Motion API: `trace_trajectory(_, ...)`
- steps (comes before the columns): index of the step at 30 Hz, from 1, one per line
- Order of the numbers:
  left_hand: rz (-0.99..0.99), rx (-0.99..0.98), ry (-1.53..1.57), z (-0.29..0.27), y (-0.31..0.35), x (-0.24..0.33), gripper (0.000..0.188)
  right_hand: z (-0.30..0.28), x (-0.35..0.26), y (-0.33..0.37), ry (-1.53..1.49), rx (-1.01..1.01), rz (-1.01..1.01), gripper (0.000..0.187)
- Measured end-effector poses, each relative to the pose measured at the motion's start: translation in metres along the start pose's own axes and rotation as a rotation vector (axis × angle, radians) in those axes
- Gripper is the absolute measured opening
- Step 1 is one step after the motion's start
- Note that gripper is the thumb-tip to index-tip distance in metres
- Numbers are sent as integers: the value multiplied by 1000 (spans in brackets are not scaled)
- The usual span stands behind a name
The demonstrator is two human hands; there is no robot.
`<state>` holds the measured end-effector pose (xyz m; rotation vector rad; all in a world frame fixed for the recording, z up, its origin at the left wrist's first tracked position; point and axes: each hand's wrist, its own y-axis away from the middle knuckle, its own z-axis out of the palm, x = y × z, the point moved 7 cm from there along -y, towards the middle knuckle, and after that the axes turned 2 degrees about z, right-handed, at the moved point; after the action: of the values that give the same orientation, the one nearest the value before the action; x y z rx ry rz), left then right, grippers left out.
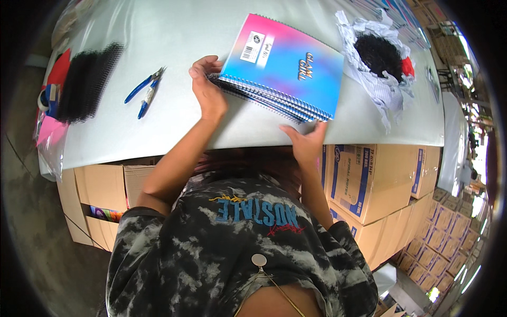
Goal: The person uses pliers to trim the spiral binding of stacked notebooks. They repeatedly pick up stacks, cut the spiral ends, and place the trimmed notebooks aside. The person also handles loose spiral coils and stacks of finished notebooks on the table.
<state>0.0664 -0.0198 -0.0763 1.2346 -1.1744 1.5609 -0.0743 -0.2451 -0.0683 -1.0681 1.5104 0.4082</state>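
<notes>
A stack of spiral notebooks (288, 66) with a pink, purple and blue cover rests on the table, tilted, its coil edges fanned toward me. My left hand (208, 90) is closed around the left corner of the stack, fingers partly hidden behind it. At the near right corner my right hand (308, 138) grips the notebooks from below, thumb and forefinger set apart along the coil edge. Its other fingers are hard to make out. Left of the stack lie blue-handled pliers (145, 91) with their handles spread.
Black plastic coils (90, 82) lie at the table's left, beside a tape roll (43, 100). A crumpled wrapping (377, 90) with a tangle of black coil scraps (377, 55) is on the right. Cardboard boxes (369, 179) are stacked under the table edge (391, 140).
</notes>
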Motion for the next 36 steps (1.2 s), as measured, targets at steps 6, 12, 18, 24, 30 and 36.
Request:
trace_trajectory(6, 294, 34, 124, 3, 0, 20, 55, -2, -2, -33, -128, 97, -314, 101)
trace_trajectory(12, 187, 50, 112, 4, -7, 18, 52, 11, -12, -30, -165, 145, -255, 97)
trace_trajectory(18, 83, 126, 22, 2, -2, 1, 62, 11, -10, -27, -226, 49, -228, 94)
trace_trajectory(24, 0, 37, -99, 5, -33, -1, 70, 29, -40, -9, -227, 81, -322, 73)
trace_trajectory(30, 33, -21, -97, -4, -25, 0, 62, 28, -30, -8, -275, -10, -175, 86)
trace_trajectory(36, 275, 27, 172, -4, -29, 42, 35, 18, -52, -21, 28, 100, -430, 79)
